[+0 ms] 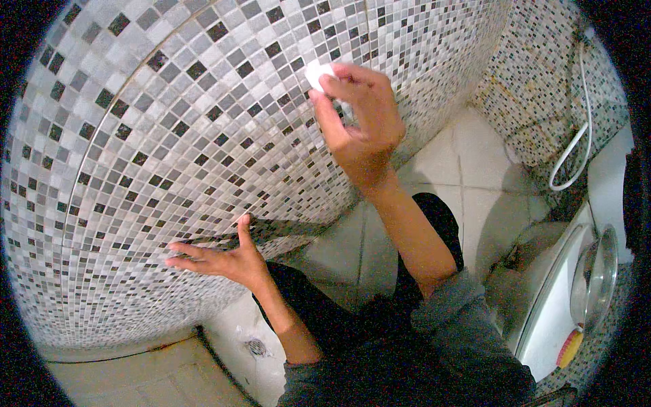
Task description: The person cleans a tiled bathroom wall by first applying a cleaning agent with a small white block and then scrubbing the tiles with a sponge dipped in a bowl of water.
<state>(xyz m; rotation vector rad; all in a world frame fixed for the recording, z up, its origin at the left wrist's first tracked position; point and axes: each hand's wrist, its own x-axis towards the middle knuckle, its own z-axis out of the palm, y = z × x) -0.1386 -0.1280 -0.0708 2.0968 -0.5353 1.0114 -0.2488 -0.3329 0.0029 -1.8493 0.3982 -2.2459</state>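
Between the thumb and fingers of my right hand (363,117) is a small white piece (318,75), partly covered by the fingers. What it is made of cannot be told. It is held up against or just before a wall of small grey, white and black mosaic tiles (203,122). Lower and to the left, my left hand (229,259) has its fingers spread and holds nothing. Its fingertips are close to the same wall; whether they touch it is unclear. A dark shadow falls on the tiles beside this hand.
Pale floor tiles (437,157) lie beyond my knees. A round floor drain (256,348) is at the lower left. On the right are a white hose (585,147), a clear round bowl (592,285) and a yellow and pink sponge (569,348) on a white surface.
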